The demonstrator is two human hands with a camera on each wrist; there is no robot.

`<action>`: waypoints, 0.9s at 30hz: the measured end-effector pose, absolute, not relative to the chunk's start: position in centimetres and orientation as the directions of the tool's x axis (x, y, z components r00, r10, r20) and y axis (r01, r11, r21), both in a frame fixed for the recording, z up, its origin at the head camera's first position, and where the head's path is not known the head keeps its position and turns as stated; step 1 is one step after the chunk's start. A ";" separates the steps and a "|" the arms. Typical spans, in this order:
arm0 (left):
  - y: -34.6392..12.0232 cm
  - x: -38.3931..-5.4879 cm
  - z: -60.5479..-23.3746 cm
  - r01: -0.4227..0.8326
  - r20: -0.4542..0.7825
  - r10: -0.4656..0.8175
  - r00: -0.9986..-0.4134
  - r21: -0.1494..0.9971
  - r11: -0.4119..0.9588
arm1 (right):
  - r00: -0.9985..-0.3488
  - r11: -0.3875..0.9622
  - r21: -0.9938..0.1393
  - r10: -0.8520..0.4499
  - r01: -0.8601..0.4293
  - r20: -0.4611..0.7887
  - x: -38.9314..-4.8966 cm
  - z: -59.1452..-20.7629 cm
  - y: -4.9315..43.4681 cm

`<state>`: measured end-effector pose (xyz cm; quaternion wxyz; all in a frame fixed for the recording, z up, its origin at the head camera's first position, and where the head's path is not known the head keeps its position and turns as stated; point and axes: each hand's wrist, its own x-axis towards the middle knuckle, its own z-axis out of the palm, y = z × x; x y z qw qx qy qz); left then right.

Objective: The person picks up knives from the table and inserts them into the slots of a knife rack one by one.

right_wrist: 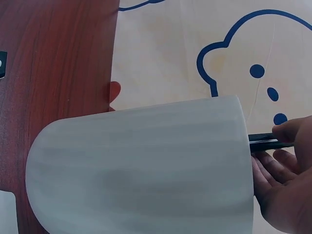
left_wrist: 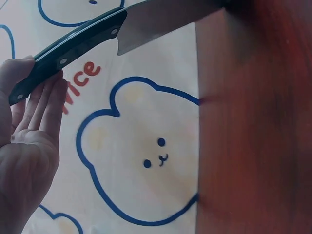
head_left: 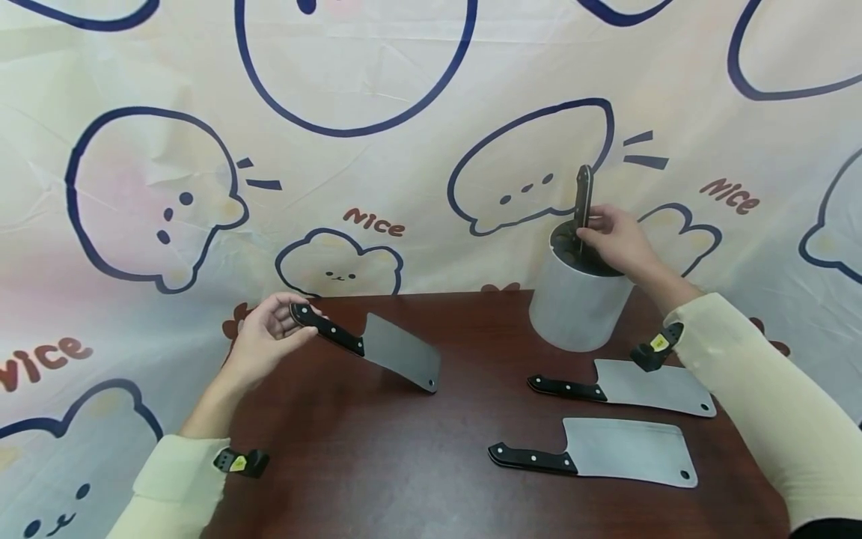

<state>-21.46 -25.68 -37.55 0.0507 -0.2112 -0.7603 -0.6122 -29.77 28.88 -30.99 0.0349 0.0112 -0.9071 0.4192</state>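
My left hand holds a cleaver by the end of its black riveted handle, between thumb and fingers. The blade slants down to the right, its far corner close to the tabletop. In the left wrist view the thumb lies over the handle and the fingers lie under it. On the right, a black-handled knife stands upright in a white cylindrical knife holder, its blade hidden inside. My right hand pinches the lower part of that handle, just above the holder's dark top.
Two more cleavers lie flat on the brown table, one in front of the holder and another nearer me, handles pointing left. A cartoon-printed cloth hangs behind the table's back edge.
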 end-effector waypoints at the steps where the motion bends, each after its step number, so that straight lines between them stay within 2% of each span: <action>1: -25.6 -21.5 -37.3 0.387 0.341 0.256 -0.905 0.908 0.159 | -0.997 0.647 -0.761 0.008 -0.050 0.073 -29.8 -31.0 28.9; 12: -23.8 -21.9 -34.4 0.451 0.389 0.276 -0.879 0.866 0.218 | -0.995 0.618 -0.781 -0.017 -0.089 0.100 -29.4 -31.3 29.8; 21: -22.9 -22.2 -32.5 0.502 0.453 0.254 -0.854 0.846 0.178 | -0.992 0.656 -0.745 -0.048 -0.121 0.119 -28.1 -30.8 30.7; 27: -22.2 -22.5 -31.4 0.537 0.494 0.244 -0.835 0.828 0.162 | -0.980 0.708 -0.682 -0.075 -0.182 0.184 -26.8 -30.1 30.6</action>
